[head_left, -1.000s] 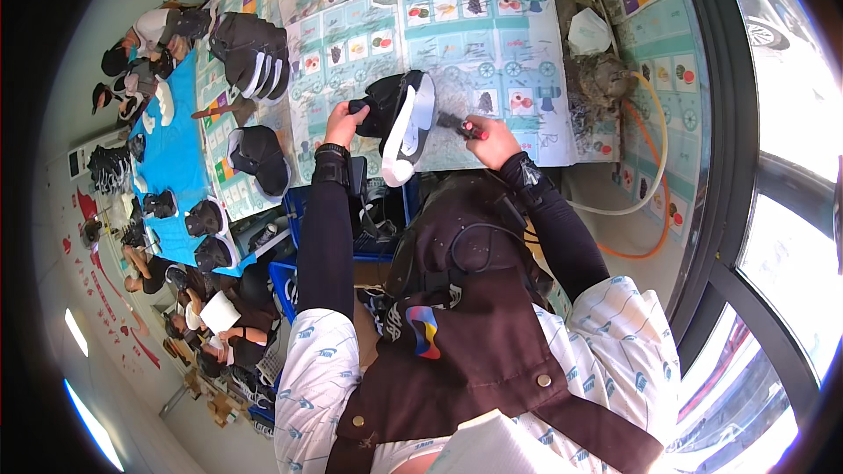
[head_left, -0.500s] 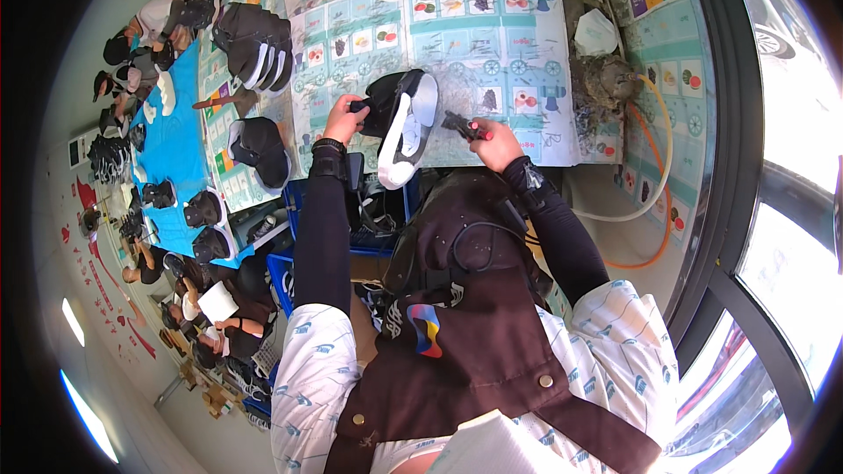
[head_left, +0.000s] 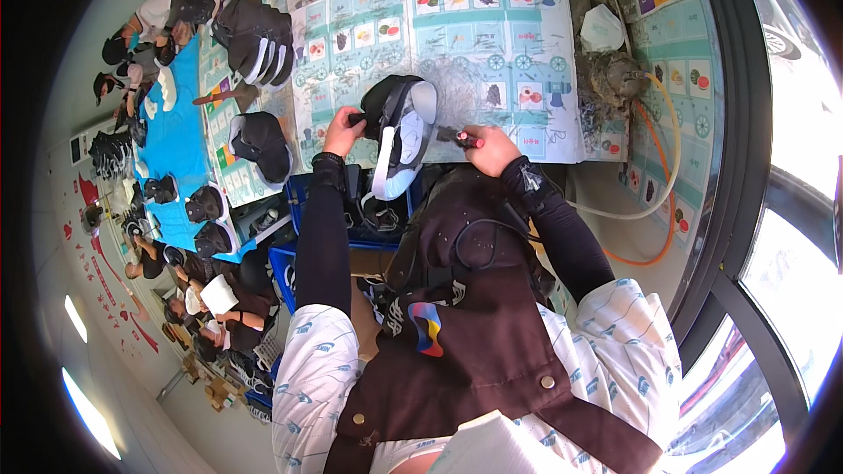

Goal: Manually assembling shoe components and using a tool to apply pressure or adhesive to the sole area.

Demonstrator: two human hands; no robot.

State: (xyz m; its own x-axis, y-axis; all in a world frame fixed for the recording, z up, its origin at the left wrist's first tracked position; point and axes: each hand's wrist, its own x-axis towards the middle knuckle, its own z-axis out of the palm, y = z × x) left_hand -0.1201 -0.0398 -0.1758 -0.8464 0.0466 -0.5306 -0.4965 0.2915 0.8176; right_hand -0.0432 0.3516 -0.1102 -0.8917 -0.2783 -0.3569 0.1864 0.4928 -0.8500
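Observation:
A black shoe with a white sole lies tilted on its side at the table's near edge, the sole turned toward the right. My left hand is closed on the dark fabric at the shoe's left side. To the right of the shoe, my right hand is wrapped round a small dark tool with red parts. Its dark tip points left and is close to the sole; whether it touches I cannot tell. The exact kind of the tool is too small to make out.
A stack of dark shoe uppers and a single black shoe stand to the left. Printed sheets cover the table. A grimy machine part with yellowish and orange hoses sits at right. People work around a blue table.
The shoe has tipped so that its sole faces differently, with its side showing more. The tool in my right hand has moved slightly left and down, closer to the sole.

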